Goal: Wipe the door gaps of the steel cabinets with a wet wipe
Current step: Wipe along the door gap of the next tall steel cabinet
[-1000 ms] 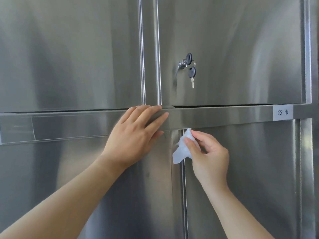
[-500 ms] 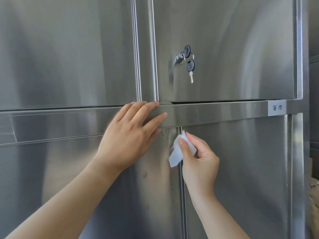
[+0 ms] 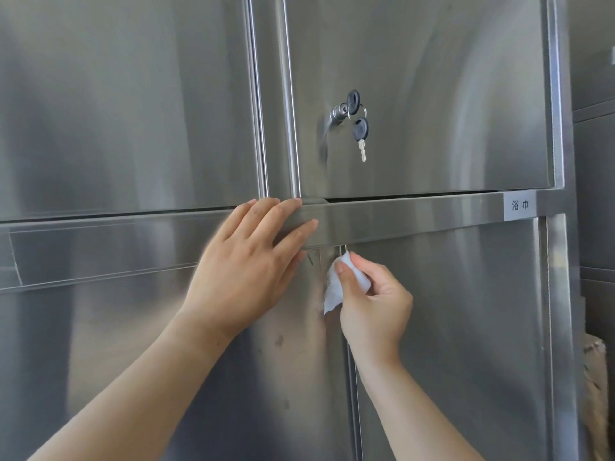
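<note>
A steel cabinet [image 3: 432, 311] with several doors fills the view. My right hand [image 3: 376, 304] pinches a white wet wipe [image 3: 336, 287] and presses it against the vertical gap [image 3: 352, 394] between the two lower doors, just under the horizontal rail [image 3: 416, 217]. My left hand [image 3: 246, 264] lies flat on the lower left door, its fingers spread and resting on the rail. The stretch of gap behind the wipe and my right hand is hidden.
A lock with a bunch of black-headed keys [image 3: 357, 123] sticks out of the upper right door. A white label [image 3: 520, 205] sits at the rail's right end. Another steel unit [image 3: 595, 194] and a brown object [image 3: 595, 377] stand at the far right.
My right hand and the wipe have slid a little way down the vertical gap from its top under the rail. My left hand has stayed on the rail.
</note>
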### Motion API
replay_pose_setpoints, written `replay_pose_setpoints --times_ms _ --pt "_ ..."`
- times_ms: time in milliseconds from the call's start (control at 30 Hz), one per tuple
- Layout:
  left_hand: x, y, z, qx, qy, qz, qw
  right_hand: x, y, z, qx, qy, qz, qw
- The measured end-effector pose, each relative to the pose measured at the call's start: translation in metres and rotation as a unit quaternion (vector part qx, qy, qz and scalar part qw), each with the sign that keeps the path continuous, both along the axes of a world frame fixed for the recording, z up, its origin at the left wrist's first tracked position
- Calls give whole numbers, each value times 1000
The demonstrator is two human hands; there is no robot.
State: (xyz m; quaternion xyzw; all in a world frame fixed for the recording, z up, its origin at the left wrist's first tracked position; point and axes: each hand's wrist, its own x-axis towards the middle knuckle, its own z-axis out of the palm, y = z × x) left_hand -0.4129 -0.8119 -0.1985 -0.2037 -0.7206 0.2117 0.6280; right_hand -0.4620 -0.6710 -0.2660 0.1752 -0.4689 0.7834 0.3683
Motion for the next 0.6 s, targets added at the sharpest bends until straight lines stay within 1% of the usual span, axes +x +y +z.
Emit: replay_pose_setpoints --times_ms 133,267,400,500,600 --pt "-2 0 0 -2 8 0 1000 -3 -4 9 -11 3 -6 1000" --pt "-1 0 1 -5 8 3 1000 -1 -7 -12 -20 4 -30 999" --pt "0 0 1 -1 5 8 1000 -3 -2 -7 -6 -14 -4 1000" --pt "0 1 1 -1 3 9 1000 -4 -1 2 -12 -7 12 1000" --pt "0 1 0 1 5 14 1000 -1 -2 -17 -6 -17 3 1000"
